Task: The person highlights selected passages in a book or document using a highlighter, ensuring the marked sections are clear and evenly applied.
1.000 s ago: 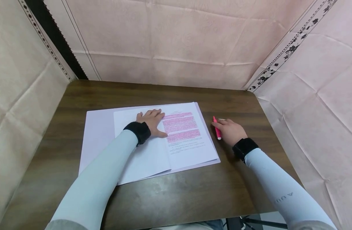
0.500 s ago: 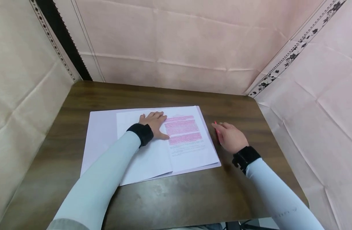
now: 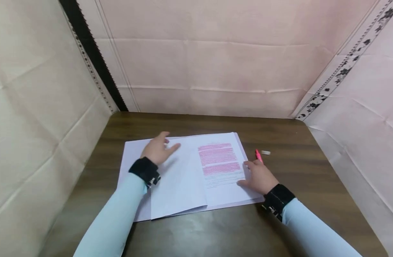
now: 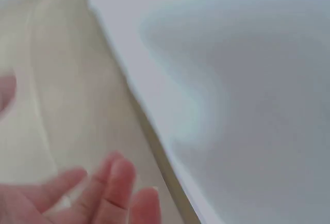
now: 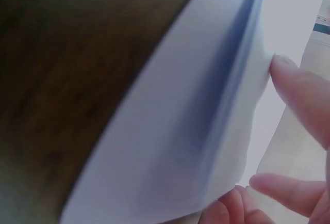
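Observation:
A printed page with pink-marked lines lies on the right side of an opened set of white sheets, with a blank white sheet on its left. Underneath is a pale lavender folder. My left hand hovers over the left part of the papers, fingers apart and holding nothing. At the right edge of the papers, my right hand has its thumb over the printed page. In the right wrist view its fingertips touch the sheets' edge. A pink highlighter lies just beyond the right hand, partly hidden by it.
A small whitish piece lies beside the highlighter on the brown wooden table. Pale cloth hangs around the table's back and sides.
My right hand has let go of the highlighter and moved left to the papers' edge. The left hand has lifted off the page and shifted left. The head view has tilted up.

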`<action>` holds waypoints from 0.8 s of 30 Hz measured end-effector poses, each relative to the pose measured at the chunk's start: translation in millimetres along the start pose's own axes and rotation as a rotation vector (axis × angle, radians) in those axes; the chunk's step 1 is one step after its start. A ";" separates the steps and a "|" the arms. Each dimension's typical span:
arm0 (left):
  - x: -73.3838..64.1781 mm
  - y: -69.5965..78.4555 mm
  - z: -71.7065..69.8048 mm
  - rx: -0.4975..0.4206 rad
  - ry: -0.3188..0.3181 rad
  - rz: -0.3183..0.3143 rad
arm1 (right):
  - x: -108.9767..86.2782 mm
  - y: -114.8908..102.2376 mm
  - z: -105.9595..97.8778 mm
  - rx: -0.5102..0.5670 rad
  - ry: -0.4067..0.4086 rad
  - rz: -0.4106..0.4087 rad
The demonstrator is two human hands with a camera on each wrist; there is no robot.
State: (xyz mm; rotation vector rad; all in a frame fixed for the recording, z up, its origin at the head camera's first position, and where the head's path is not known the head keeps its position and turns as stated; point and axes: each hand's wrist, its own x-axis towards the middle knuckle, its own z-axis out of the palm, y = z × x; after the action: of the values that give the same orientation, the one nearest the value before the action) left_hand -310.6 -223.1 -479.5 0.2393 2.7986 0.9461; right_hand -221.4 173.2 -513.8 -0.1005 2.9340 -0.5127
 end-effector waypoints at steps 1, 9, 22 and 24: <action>-9.5 -9.4 -11.7 -0.093 0.011 -0.053 | 0.6 0.8 0.2 0.003 -0.002 0.002; -70.4 -68.0 -51.5 -0.570 -0.099 -0.315 | 7.0 -4.8 -0.1 0.034 -0.009 -0.046; -89.0 -72.7 -11.4 -0.916 -0.041 -0.346 | 4.4 0.7 2.5 0.069 0.001 -0.042; -93.8 -71.4 -9.6 -0.938 -0.044 -0.340 | 4.3 -2.4 4.7 0.076 -0.002 -0.046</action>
State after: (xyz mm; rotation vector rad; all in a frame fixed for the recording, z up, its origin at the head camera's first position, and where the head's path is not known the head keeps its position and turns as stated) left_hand -228.3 -304.3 -504.9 -0.3265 1.9544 1.9326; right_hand -224.7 168.9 -518.0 -0.1588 2.9117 -0.6301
